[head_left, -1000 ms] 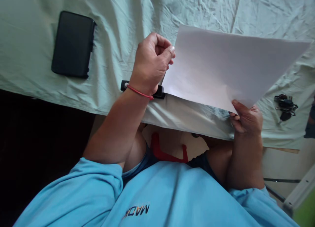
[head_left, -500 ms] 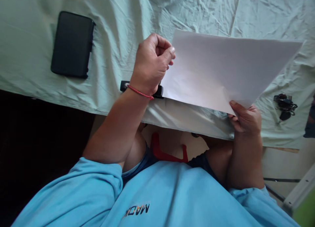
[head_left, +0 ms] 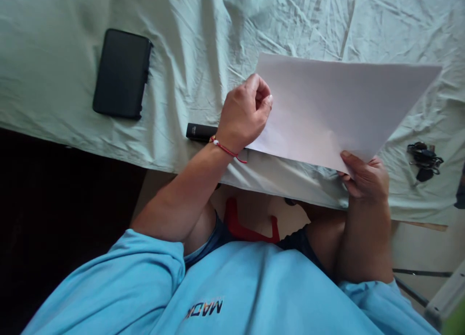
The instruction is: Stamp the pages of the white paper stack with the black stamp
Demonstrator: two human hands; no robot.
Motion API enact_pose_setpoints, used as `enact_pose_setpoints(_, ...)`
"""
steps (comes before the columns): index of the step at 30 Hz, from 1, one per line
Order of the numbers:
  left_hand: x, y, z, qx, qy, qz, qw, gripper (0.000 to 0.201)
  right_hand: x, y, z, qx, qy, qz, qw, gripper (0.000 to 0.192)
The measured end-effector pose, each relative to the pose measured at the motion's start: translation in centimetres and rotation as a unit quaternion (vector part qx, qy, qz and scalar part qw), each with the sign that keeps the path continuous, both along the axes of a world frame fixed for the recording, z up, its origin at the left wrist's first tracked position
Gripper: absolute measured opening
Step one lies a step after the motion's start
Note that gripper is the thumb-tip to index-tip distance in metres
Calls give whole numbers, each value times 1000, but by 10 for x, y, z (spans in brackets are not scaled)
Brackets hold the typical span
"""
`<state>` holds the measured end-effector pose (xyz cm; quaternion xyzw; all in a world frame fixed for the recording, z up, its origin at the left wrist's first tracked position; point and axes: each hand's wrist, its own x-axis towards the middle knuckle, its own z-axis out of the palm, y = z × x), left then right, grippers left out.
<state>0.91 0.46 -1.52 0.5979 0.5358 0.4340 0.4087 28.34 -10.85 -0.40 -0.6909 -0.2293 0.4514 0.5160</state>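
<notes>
Since a second ago the left hand (head_left: 244, 113) has slid rightward along the white sheet (head_left: 337, 107), uncovering more of the black stapler (head_left: 201, 132). Both hands pinch it above the worktop (head_left: 54, 83); right hand (head_left: 365, 179) grips the near corner. Squaring edges seems next.

The sheet of paper (head_left: 327, 107) is plain white. The cloth (head_left: 203, 44) is pale green. The case (head_left: 122, 73) and keys (head_left: 423, 159) are black. The wrist string (head_left: 227, 151) is red, the shirt (head_left: 232, 296) light blue.
</notes>
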Motion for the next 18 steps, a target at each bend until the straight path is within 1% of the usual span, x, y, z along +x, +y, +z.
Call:
enact_pose_setpoints(3, -1, -2, -2, 14, 14, -11, 1000, 22, -3, -1, -5, 29, -5, -29, 999, 49)
enact_pose_setpoints(6, -2, -6, 0, 17, 28, -14, 999, 19, -2, -2, -11, 57, -16, -52, 997, 53)
enact_pose_setpoints(9, -5, -11, 7, 29, 28, -27, 999, 18, 2, -3, -14, 53, -31, -55, 997, 52)
enact_pose_setpoints(11, -9, -11, 12, 33, 24, -36, 999, 20, 5, -4, -12, 45, -41, -63, 996, 51)
enact_pose_setpoints(13, -14, -10, 15, 18, 2, -36, 999, 21, 8, -4, -7, 31, -51, -73, 996, 52)
enact_pose_setpoints(15, -18, -6, 15, -14, -45, -27, 999, 21, 10, -4, -3, 21, -54, -86, 995, 53)
enact_pose_setpoints(18, -22, 0, 11, -43, -107, 6, 993, 22, 15, -3, -2, 53, -44, -110, 992, 53)
